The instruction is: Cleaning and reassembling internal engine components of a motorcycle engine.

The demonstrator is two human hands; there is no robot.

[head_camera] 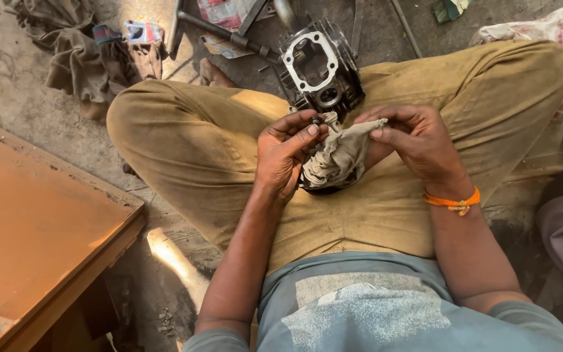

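Observation:
I sit cross-legged on the floor in tan trousers. My left hand (286,151) pinches a small dark metal part (316,120) between thumb and fingertips, held over my lap. My right hand (414,141) grips a dirty beige rag (340,155) that hangs between the two hands and touches the small part. Just beyond my hands, resting against my crossed legs, stands a black engine cylinder head (319,66) with a pale gasket face and a round bore. An orange thread band (454,202) circles my right wrist.
An orange-brown wooden board (34,228) lies at the left. A heap of dark rags (86,52) sits at the back left on the concrete floor. Metal rods (229,36) and scraps lie behind the cylinder head. A floral cloth (555,32) is at the right.

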